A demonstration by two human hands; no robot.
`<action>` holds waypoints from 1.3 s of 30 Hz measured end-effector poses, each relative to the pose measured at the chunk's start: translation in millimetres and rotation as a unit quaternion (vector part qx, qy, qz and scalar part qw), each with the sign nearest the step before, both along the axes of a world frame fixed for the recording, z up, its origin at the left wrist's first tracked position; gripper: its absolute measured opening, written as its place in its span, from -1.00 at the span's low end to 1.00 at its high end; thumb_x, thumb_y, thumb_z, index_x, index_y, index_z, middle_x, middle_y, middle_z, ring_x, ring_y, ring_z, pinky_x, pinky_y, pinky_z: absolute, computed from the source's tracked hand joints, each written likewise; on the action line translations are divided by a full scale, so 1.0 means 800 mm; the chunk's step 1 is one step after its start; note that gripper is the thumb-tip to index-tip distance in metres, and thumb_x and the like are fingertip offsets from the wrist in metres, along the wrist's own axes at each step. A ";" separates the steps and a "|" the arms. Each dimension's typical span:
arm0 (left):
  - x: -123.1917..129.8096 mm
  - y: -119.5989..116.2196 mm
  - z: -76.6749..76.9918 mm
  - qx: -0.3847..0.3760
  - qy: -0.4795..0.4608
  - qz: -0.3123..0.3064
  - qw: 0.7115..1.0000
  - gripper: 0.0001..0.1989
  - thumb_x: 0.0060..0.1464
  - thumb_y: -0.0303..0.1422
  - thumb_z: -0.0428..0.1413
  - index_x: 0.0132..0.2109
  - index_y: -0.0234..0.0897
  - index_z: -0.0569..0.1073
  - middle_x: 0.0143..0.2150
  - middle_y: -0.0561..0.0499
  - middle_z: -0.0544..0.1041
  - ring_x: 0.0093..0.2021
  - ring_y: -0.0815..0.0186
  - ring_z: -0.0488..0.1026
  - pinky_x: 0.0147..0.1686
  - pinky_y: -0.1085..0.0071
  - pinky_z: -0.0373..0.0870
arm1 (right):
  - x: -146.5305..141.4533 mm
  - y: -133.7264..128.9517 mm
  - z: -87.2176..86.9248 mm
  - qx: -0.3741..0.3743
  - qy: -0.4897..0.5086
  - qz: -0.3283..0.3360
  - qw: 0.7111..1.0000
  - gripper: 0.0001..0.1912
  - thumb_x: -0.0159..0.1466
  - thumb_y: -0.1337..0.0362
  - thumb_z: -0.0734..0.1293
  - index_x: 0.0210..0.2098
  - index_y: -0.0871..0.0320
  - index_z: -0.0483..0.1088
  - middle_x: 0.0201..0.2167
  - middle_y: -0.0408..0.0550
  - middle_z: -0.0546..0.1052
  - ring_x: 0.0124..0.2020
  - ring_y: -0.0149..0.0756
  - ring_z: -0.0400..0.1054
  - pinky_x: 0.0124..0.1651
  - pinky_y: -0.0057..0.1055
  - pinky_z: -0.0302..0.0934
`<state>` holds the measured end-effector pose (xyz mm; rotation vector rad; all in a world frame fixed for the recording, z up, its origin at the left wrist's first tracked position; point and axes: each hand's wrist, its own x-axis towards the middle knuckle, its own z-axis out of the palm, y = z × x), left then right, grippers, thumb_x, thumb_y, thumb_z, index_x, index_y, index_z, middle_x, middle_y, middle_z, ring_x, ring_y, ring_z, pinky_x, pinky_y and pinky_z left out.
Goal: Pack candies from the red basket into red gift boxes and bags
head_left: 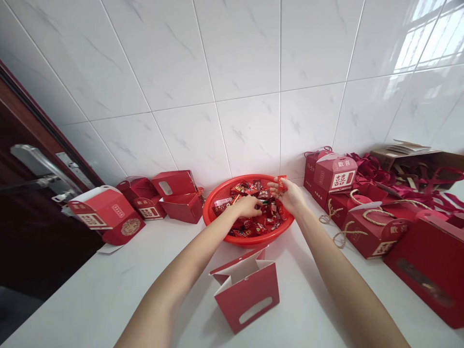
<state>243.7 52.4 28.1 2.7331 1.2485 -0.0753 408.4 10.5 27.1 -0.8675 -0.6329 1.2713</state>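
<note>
A red plastic basket (208, 212) holds many small wrapped candies (259, 228), mostly in red wrappers. My left hand (248, 207) is in the basket over the candies, its fingers curled down; whatever is between the fingertips is hidden. At the basket's right rim, my right hand (287, 193) pinches a red wrapped candy (282, 181) between thumb and forefinger, the other fingers loosely spread. Between my forearms stands a red paper gift box (250, 297), its top open and an oval cutout in its front.
Several red gift boxes (108, 212) stand at the left by a dark door (21, 232) with a metal handle (47, 169). On the right are more boxes (377, 229) with rope handles, magenta ribbon (366, 169) and a cardboard carton (445, 164). Behind rises a tiled wall (246, 130).
</note>
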 end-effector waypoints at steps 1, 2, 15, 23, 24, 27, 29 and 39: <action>-0.004 0.003 0.001 -0.009 -0.041 0.015 0.999 -0.70 0.09 -0.37 0.12 -0.04 -0.21 0.60 -0.27 -0.03 0.63 -0.23 0.15 0.56 -0.16 0.35 0.41 | 0.000 -0.001 0.001 0.001 0.001 -0.001 1.000 -0.84 0.32 0.31 0.21 -0.36 0.12 0.38 -0.39 -0.01 0.63 -0.44 -0.33 0.47 -0.37 -0.46 0.33; -0.008 0.007 0.001 -0.018 -0.081 0.028 0.996 -0.66 0.13 -0.39 0.07 0.03 -0.26 0.57 -0.27 -0.05 0.63 -0.23 0.16 0.56 -0.18 0.35 0.42 | -0.001 -0.001 0.001 0.001 0.001 -0.002 1.000 -0.85 0.32 0.31 0.22 -0.36 0.12 0.38 -0.40 -0.01 0.63 -0.43 -0.32 0.47 -0.38 -0.45 0.33; -0.010 0.021 -0.011 -0.212 -0.254 -0.013 0.944 -0.51 -0.07 -0.57 0.13 0.07 -0.36 0.54 -0.28 -0.03 0.65 -0.24 0.20 0.60 -0.21 0.38 0.49 | -0.004 -0.005 0.006 -0.001 0.010 -0.020 1.000 -0.82 0.29 0.35 0.23 -0.42 0.13 0.40 -0.48 -0.04 0.62 -0.52 -0.34 0.43 -0.44 -0.45 0.29; 0.034 0.006 -0.015 0.027 -0.025 -0.144 0.989 -0.52 0.10 -0.53 0.01 0.13 -0.18 0.54 0.14 -0.13 0.54 0.07 0.08 0.51 0.00 0.28 0.43 | -0.003 -0.002 0.005 -0.001 0.010 -0.028 1.000 -0.88 0.24 0.36 0.26 -0.43 0.13 0.39 -0.50 -0.05 0.61 -0.54 -0.36 0.41 -0.47 -0.47 0.28; 0.038 0.005 -0.015 0.027 0.004 -0.151 0.988 -0.52 0.13 -0.51 0.00 0.16 -0.16 0.51 0.13 -0.14 0.54 0.07 0.05 0.51 -0.01 0.26 0.44 | -0.003 -0.002 0.005 -0.001 0.008 -0.029 1.000 -0.88 0.23 0.36 0.27 -0.43 0.13 0.39 -0.50 -0.05 0.61 -0.55 -0.36 0.40 -0.47 -0.47 0.27; 0.045 0.003 -0.016 0.003 0.054 -0.146 0.988 -0.54 0.17 -0.47 -0.01 0.17 -0.14 0.50 0.01 -0.13 0.60 0.00 0.05 0.54 -0.06 0.25 0.44 | -0.004 -0.002 0.005 -0.003 0.001 -0.031 1.000 -0.89 0.23 0.36 0.27 -0.42 0.14 0.41 -0.52 -0.05 0.60 -0.57 -0.37 0.38 -0.48 -0.47 0.27; 0.044 0.006 -0.017 -0.011 0.026 -0.133 0.991 -0.61 0.15 -0.45 0.03 0.10 -0.20 0.53 -0.06 -0.12 0.62 -0.09 0.08 0.56 -0.12 0.29 0.44 | -0.004 -0.001 0.005 -0.003 -0.004 -0.034 0.999 -0.87 0.23 0.35 0.26 -0.42 0.15 0.42 -0.52 -0.05 0.59 -0.57 -0.38 0.38 -0.47 -0.47 0.26; 0.007 0.040 -0.006 -0.094 -0.436 -0.008 0.895 -0.87 -0.04 -0.34 0.24 -0.34 -0.30 0.49 -0.35 0.01 0.58 -0.33 0.31 0.51 -0.27 0.40 0.43 | -0.004 0.004 -0.002 0.008 -0.029 -0.052 0.998 -0.90 0.16 0.32 0.33 -0.46 0.12 0.49 -0.41 -0.10 0.60 -0.35 -0.36 0.45 -0.33 -0.49 0.30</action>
